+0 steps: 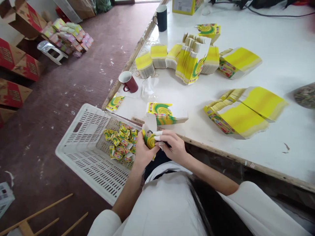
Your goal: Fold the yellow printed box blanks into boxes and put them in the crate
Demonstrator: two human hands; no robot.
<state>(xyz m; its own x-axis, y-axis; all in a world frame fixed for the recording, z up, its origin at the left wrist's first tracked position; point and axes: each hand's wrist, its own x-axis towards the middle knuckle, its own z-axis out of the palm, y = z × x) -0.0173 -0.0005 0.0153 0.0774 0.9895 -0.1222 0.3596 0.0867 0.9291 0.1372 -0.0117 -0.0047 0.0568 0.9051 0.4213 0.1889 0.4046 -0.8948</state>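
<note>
Both hands meet just below the table's near edge, over the white crate. My left hand [142,151] is wrapped round a small yellow and green carton [149,139] whose white flap stands up. My right hand [172,146] pinches the same carton from the right, with white tape or finger covers on two fingertips. A stack of flat cartons [165,113] lies on the table right above my hands.
A white slotted crate [88,154] on the floor at left holds several folded small cartons [121,141]. The white table [270,39] carries several stacks of yellow carton blanks [246,113], a red mug [128,82] and a dark cup [161,18]. Cardboard boxes [17,65] line the far left.
</note>
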